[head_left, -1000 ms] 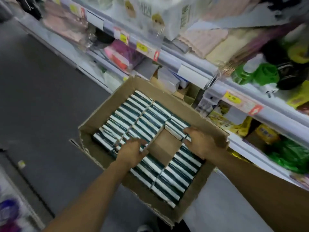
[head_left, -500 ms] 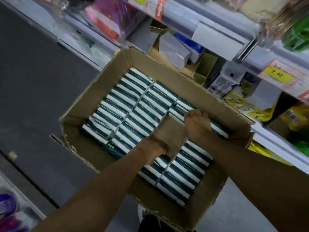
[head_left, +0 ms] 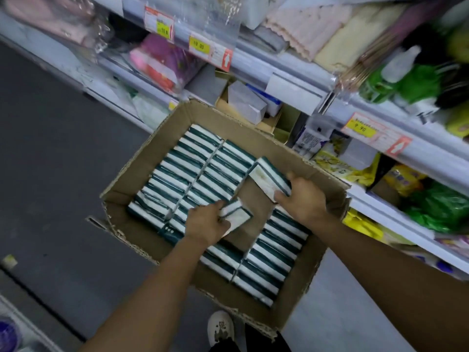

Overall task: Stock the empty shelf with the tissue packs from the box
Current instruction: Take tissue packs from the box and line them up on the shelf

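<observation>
Half a second ago both hands were down in the gap; now the left hand (head_left: pixel 206 223) grips 1 green-and-white tissue pack (head_left: pixel 234 214) and the right hand (head_left: pixel 302 199) another pack (head_left: pixel 269 180), lifted above the brown cardboard box (head_left: pixel 142 171), ready for the shelf beyond.

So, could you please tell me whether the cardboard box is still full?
Mostly full, not completely. Rows of packs fill the cardboard box, but a bare gap shows mid-box.
</observation>
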The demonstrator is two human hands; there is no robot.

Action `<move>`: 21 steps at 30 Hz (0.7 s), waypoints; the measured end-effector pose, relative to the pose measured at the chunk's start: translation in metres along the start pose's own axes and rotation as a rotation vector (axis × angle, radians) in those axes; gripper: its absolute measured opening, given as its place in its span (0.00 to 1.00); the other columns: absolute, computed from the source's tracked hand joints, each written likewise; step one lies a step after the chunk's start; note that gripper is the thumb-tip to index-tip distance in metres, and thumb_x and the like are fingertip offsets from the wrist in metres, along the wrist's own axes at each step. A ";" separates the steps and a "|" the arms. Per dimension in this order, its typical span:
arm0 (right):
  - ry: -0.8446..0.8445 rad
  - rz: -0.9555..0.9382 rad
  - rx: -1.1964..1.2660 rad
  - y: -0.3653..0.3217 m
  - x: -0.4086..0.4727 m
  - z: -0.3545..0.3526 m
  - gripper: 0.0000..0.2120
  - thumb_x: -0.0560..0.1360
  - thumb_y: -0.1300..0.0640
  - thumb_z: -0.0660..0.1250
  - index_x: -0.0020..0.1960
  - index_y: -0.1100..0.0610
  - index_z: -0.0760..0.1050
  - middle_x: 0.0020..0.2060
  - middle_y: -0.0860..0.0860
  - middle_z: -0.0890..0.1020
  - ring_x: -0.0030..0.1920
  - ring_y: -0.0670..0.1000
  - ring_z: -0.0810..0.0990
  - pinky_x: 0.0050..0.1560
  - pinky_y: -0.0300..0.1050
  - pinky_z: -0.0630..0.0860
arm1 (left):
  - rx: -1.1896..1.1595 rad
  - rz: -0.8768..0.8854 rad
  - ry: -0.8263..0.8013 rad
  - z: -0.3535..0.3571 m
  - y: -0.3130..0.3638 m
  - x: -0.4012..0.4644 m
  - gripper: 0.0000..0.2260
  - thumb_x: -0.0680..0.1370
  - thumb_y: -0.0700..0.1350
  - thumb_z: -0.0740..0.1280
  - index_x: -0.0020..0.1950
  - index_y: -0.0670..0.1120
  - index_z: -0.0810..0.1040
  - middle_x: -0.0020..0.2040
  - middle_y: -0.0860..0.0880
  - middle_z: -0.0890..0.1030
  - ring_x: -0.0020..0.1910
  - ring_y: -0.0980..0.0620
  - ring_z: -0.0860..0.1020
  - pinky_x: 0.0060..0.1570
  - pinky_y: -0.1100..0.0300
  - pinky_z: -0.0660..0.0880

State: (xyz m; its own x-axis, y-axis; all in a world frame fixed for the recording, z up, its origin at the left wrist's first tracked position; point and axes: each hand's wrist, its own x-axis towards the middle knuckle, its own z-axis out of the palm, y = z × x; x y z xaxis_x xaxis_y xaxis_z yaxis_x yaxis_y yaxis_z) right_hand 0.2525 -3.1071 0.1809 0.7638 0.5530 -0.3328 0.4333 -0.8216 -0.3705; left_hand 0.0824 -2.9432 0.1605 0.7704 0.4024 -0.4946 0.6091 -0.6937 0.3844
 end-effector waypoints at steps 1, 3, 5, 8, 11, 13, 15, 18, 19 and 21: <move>-0.007 0.011 0.057 -0.003 -0.009 -0.008 0.21 0.76 0.45 0.66 0.61 0.58 0.72 0.48 0.56 0.82 0.49 0.60 0.81 0.44 0.52 0.78 | -0.247 -0.118 0.020 -0.011 0.003 -0.007 0.10 0.78 0.47 0.66 0.58 0.47 0.76 0.46 0.45 0.81 0.46 0.43 0.79 0.48 0.54 0.72; 0.026 0.003 0.098 -0.015 -0.030 -0.027 0.20 0.76 0.44 0.66 0.60 0.57 0.73 0.47 0.55 0.83 0.46 0.58 0.81 0.41 0.51 0.78 | -0.706 -0.283 0.031 -0.034 0.015 -0.021 0.08 0.79 0.43 0.67 0.57 0.43 0.76 0.49 0.43 0.82 0.44 0.46 0.79 0.44 0.55 0.74; 0.100 -0.062 0.052 -0.029 -0.052 -0.044 0.19 0.77 0.43 0.65 0.60 0.55 0.72 0.47 0.54 0.83 0.46 0.58 0.81 0.40 0.49 0.76 | -0.979 -0.370 -0.028 -0.054 0.029 -0.038 0.08 0.80 0.41 0.65 0.59 0.44 0.75 0.48 0.45 0.81 0.43 0.49 0.79 0.42 0.57 0.75; 0.261 -0.254 -0.067 -0.048 -0.091 -0.068 0.18 0.78 0.46 0.64 0.66 0.48 0.70 0.57 0.49 0.81 0.47 0.56 0.82 0.40 0.49 0.76 | -1.265 -0.401 -0.105 -0.081 0.042 -0.065 0.15 0.79 0.42 0.63 0.65 0.41 0.74 0.55 0.39 0.81 0.52 0.40 0.80 0.46 0.47 0.81; 0.335 -0.446 -0.093 -0.060 -0.120 -0.084 0.21 0.75 0.53 0.67 0.65 0.42 0.65 0.68 0.45 0.70 0.49 0.55 0.82 0.31 0.51 0.79 | -1.520 -0.353 -0.146 -0.104 0.053 -0.091 0.17 0.81 0.49 0.59 0.67 0.44 0.75 0.58 0.39 0.82 0.55 0.38 0.80 0.52 0.41 0.79; 0.390 -0.483 -0.044 -0.068 -0.139 -0.099 0.25 0.73 0.58 0.70 0.64 0.43 0.64 0.70 0.47 0.66 0.53 0.54 0.80 0.29 0.51 0.78 | -1.635 -0.245 -0.238 -0.119 0.063 -0.115 0.22 0.81 0.59 0.57 0.66 0.46 0.77 0.59 0.40 0.82 0.58 0.39 0.80 0.56 0.40 0.77; 0.452 -0.542 0.009 -0.076 -0.159 -0.113 0.27 0.72 0.60 0.71 0.65 0.45 0.65 0.72 0.49 0.64 0.54 0.55 0.79 0.30 0.49 0.79 | -1.647 -0.129 -0.253 -0.130 0.069 -0.135 0.25 0.78 0.63 0.61 0.65 0.47 0.77 0.59 0.41 0.83 0.58 0.40 0.81 0.56 0.42 0.77; 0.488 -0.615 0.166 -0.088 -0.188 -0.131 0.32 0.73 0.55 0.72 0.72 0.47 0.61 0.75 0.48 0.57 0.62 0.50 0.74 0.44 0.46 0.81 | -1.600 -0.024 -0.201 -0.152 0.076 -0.154 0.28 0.71 0.55 0.71 0.68 0.45 0.75 0.60 0.41 0.82 0.58 0.40 0.81 0.60 0.40 0.76; 0.470 -0.588 0.275 -0.093 -0.198 -0.137 0.36 0.73 0.51 0.73 0.74 0.47 0.58 0.75 0.46 0.55 0.67 0.45 0.69 0.55 0.41 0.79 | -1.581 0.003 -0.173 -0.161 0.081 -0.159 0.28 0.71 0.52 0.72 0.68 0.44 0.75 0.60 0.41 0.82 0.58 0.40 0.81 0.58 0.41 0.77; 0.396 -0.414 0.631 -0.105 -0.215 -0.152 0.44 0.69 0.42 0.75 0.77 0.46 0.53 0.74 0.41 0.57 0.70 0.38 0.63 0.65 0.34 0.69 | -1.558 0.064 -0.113 -0.178 0.090 -0.165 0.21 0.74 0.49 0.71 0.65 0.45 0.76 0.60 0.41 0.82 0.56 0.41 0.82 0.53 0.44 0.80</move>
State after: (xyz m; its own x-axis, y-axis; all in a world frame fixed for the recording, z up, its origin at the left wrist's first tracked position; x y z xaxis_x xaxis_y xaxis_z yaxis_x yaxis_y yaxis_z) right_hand 0.1152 -3.1606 0.4236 0.7643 0.6059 0.2208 0.4570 -0.2674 -0.8483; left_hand 0.0438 -2.9662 0.4156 0.8278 0.3023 -0.4726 0.2197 0.6005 0.7688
